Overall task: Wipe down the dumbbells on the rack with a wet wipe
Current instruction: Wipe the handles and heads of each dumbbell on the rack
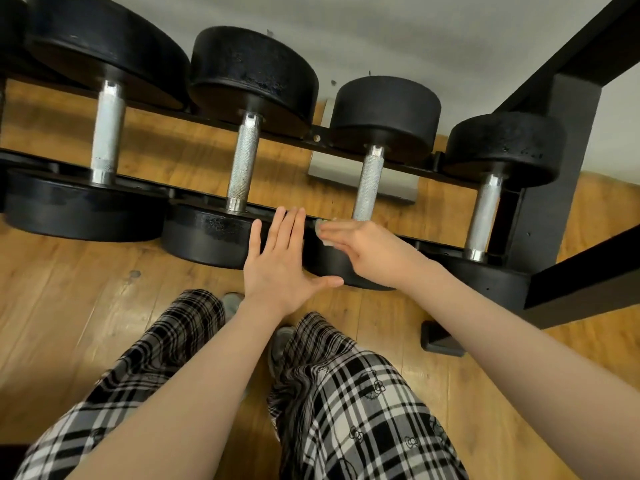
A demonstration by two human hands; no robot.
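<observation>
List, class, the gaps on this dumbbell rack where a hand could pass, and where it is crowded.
Free: between neighbouring steel handles, above the two rack rails, floor showing through. Also bare wood floor before the rack. Crowded: the near weight heads sit almost edge to edge, and there the left hand and the right hand with the wipe nearly meet.

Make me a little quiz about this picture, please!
1. How many dumbbells show their metal handles on the rack?
2. True or false: the left hand holds the wipe.
3. The right hand presses on: A) a handle, B) a black dumbbell end, C) the floor.

Key: 1. four; 2. false, the right hand has it; 3. B.
</observation>
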